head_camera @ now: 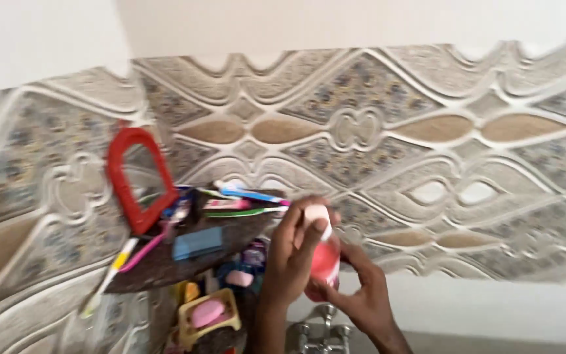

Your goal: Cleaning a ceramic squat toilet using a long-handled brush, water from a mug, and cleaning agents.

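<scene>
A red plastic bottle (325, 262) with a white cap stands nearly upright between two hands, its long axis running almost vertically, the capped end pointing up and leaning slightly to the left, the base pointing down toward a metal tap fitting (319, 331) just below it. The body is a rosy red with a smooth, slightly glossy surface; the cap is pale and rounded, and motion blur hides any finer detail. The left hand (293, 252) wraps the bottle from the left, its fingers curled over the top so that they close around the white cap, a tight hold on the upper end. The right hand (358, 292) comes in from lower right, thumb and fingers pinched on the lower body of the bottle, supporting it from beneath. The bottle sits low in the middle of the scene, in front of a patterned relief tile wall (394, 131). To the left, a dark corner shelf (165, 259) carries a red-framed mirror (135, 180) leaning against the wall, several toothbrushes (250, 196) lying with their long handles pointing right, a blue rectangular bar (198, 244), and a pink-handled brush (149, 249) jutting off the near edge. Under the shelf, a yellow soap dish (207, 318) holds a pink soap (206, 312).
</scene>
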